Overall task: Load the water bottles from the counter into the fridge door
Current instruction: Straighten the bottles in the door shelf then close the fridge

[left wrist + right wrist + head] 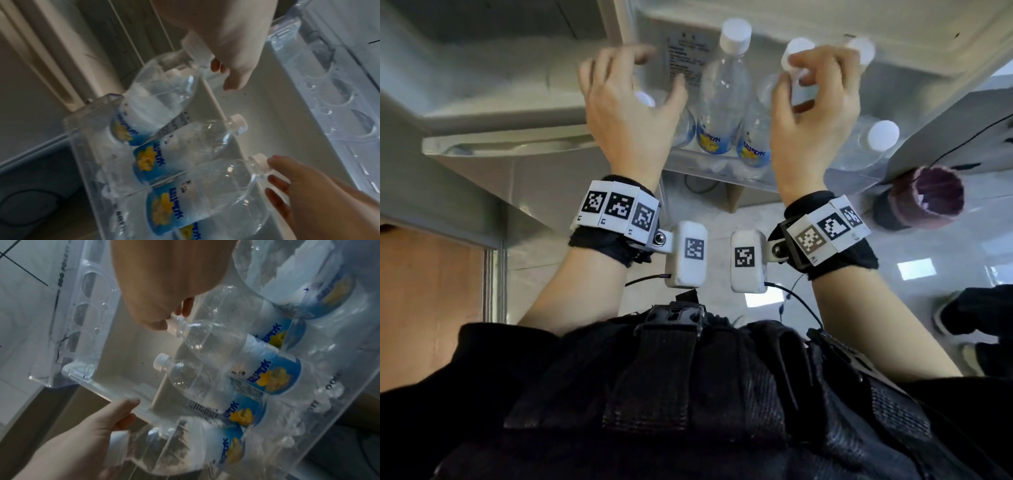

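Clear plastic water bottles [723, 99] with blue-and-yellow labels are shown standing upright in the transparent fridge door shelf [743, 178], white caps uppermost, so that each long axis runs vertically, base in the bin and neck toward the door liner above. Several stand side by side, touching or nearly so; further capped bottles [873, 140] are seen at the right end of the bin.

The bottles appear filled, hence moderately heavy for their size; the thin walls are judged likely to yield under a squeeze, and the smooth surface may be slippery if damp. The stiffest places to take hold are judged to be the cap and neck, or the labelled waist.

The right hand [815, 113] is curled over the top of one bottle, its fingertips [186, 308] pinching the white cap [171, 325]. The left hand [626, 102] is held loosely spread beside another cap [260, 162], fingers relaxed and apparently gripping nothing.

An empty moulded egg tray [339, 97] is visible above the shelf. A dark cylindrical container [924, 198] stands on the floor below.
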The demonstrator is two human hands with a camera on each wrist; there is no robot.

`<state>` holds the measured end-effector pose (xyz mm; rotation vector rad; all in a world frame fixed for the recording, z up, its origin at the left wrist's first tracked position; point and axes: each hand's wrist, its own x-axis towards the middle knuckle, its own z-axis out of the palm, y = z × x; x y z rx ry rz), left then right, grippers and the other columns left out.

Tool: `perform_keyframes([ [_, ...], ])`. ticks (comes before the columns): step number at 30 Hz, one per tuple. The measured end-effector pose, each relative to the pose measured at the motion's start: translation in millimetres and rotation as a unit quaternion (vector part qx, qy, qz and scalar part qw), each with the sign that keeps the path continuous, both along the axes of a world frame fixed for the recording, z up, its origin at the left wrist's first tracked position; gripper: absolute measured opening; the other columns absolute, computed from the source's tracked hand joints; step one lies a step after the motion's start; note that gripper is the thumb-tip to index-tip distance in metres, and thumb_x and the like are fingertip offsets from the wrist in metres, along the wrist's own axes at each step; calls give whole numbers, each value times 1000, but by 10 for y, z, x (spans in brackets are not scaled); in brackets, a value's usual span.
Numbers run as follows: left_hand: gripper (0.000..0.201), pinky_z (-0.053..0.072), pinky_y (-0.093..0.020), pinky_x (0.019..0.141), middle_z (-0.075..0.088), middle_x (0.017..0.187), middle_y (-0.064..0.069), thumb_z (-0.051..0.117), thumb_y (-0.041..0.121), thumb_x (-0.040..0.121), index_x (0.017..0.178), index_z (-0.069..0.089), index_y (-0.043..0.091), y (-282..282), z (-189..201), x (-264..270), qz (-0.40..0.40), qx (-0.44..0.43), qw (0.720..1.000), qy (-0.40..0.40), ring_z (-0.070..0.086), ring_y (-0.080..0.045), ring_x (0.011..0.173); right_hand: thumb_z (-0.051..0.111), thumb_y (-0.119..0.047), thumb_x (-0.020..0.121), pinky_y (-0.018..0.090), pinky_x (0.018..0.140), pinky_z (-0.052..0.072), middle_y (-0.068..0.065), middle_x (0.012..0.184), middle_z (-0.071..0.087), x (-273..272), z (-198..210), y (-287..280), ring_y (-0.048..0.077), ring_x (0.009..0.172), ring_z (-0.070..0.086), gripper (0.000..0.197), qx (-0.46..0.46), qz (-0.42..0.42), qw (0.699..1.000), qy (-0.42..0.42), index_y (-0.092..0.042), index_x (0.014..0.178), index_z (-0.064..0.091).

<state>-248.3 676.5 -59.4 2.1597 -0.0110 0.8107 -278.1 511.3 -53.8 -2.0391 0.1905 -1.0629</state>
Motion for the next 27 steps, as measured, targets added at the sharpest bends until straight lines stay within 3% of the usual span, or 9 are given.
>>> perform_keyframes([
  [5,43,35,-3,77,61,101,-13,79,36,66,97,66,9,164,-218,-62,-64,-51,993,79,56,-22,94,57,-7,78,13,60,41,-1,94,49,-37,-78,147,6,70,53,12,-2,51,998,38,0,87,64],
  [7,41,50,-20,83,62,97,-6,81,37,67,94,67,10,182,-259,-95,-77,-90,989,89,59,-20,93,57,-8,79,13,57,42,-1,96,50,-51,-85,159,1,69,51,13,2,49,998,49,-2,88,64],
  [10,41,56,-41,79,65,88,7,83,37,65,91,69,8,153,-218,-74,-74,-149,983,75,58,4,79,57,-7,78,12,58,44,3,96,52,-77,-82,97,5,75,54,15,19,20,998,56,-3,90,64],
  [13,52,53,-31,71,70,77,1,77,51,63,87,71,6,87,-87,104,-71,-124,988,59,55,-5,67,56,-4,75,37,74,55,3,101,47,-92,-49,-25,20,92,58,21,43,-25,998,33,0,95,62],
  [15,51,42,-21,63,74,77,-6,77,52,64,84,71,5,25,7,251,-66,-86,993,51,59,-15,66,54,0,73,43,89,50,9,109,47,-79,-19,-109,24,104,54,30,44,-53,997,24,3,103,59],
  [18,45,46,-26,67,75,79,-8,78,49,67,82,71,7,-64,56,409,-63,-55,994,77,65,-25,71,47,5,75,19,108,35,23,126,44,-18,-8,-206,28,120,47,44,45,-70,995,55,7,119,48],
  [21,44,46,-30,69,75,82,-7,78,50,67,85,71,10,-130,56,525,-56,-40,994,87,65,-29,74,43,4,79,0,102,20,25,135,39,48,-23,-277,31,128,42,50,71,-53,992,91,6,130,39],
  [24,45,43,-27,70,75,90,-2,78,50,68,94,70,14,-192,81,609,-45,-27,995,84,66,-24,83,42,2,81,4,102,25,23,135,39,73,-6,-298,30,128,43,52,89,-51,989,108,5,132,37],
  [27,44,35,-18,66,74,89,2,74,53,68,94,69,18,-261,56,584,-27,-33,999,31,66,-18,82,47,2,80,25,109,36,23,130,44,42,26,-291,30,123,48,49,76,-61,990,101,5,129,41],
])
